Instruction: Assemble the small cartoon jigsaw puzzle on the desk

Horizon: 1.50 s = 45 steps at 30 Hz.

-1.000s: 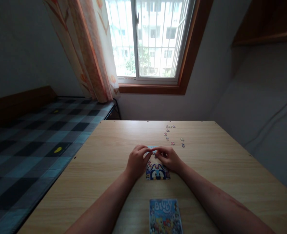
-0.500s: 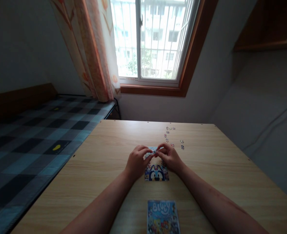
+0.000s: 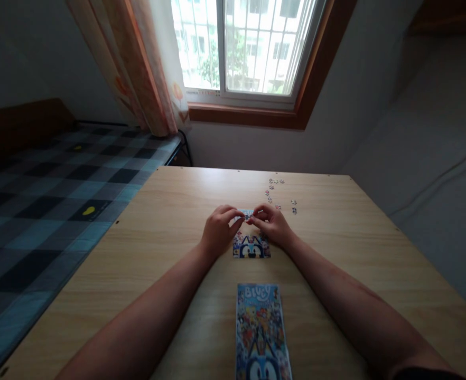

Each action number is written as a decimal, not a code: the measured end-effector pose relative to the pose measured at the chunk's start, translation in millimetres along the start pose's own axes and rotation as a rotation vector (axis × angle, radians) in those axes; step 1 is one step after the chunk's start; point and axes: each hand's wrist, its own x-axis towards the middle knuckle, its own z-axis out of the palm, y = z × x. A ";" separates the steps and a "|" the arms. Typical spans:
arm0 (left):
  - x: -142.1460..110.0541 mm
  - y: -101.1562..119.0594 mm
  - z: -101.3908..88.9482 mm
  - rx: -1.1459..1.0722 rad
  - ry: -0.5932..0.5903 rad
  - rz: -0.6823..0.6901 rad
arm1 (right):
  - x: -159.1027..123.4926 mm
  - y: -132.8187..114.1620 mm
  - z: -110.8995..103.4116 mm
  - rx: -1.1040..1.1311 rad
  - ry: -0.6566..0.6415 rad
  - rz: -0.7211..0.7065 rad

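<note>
Over the upper part of a partly assembled jigsaw puzzle (image 3: 251, 249), my left hand (image 3: 220, 228) and my right hand (image 3: 273, 226) meet fingertip to fingertip. Between them is a small jigsaw puzzle piece (image 3: 248, 217), pinched by the thumb and fingers of both hands. The puzzle's lower part shows a blue cartoon dog's face; my hands hide some of its middle and sides. Nearer to me lies the printed "Bluey" picture (image 3: 259, 327), with the same dog at its bottom.
Several loose puzzle pieces (image 3: 270, 193) lie beyond my right hand, with a few more pieces (image 3: 294, 206) farther right. All rest on a wooden table (image 3: 169, 211). A bed with a checked cover (image 3: 58, 211) stands at left; a barred window (image 3: 252, 53) is ahead.
The view has tilted down, so the table and hands sit higher and more of the printed picture shows. Both hands stay together at the puzzle piece.
</note>
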 end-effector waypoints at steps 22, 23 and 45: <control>2.9 -5.8 3.8 -0.040 -0.017 -0.019 | -0.8 -3.7 -9.0 -0.490 0.079 -0.442; 2.9 -6.7 4.2 -0.022 -0.020 -0.028 | -0.6 -3.4 -10.8 -0.491 0.086 -0.416; -2.7 -17.9 9.9 0.242 -0.203 -0.199 | -2.1 7.8 -28.3 -0.793 0.064 -0.312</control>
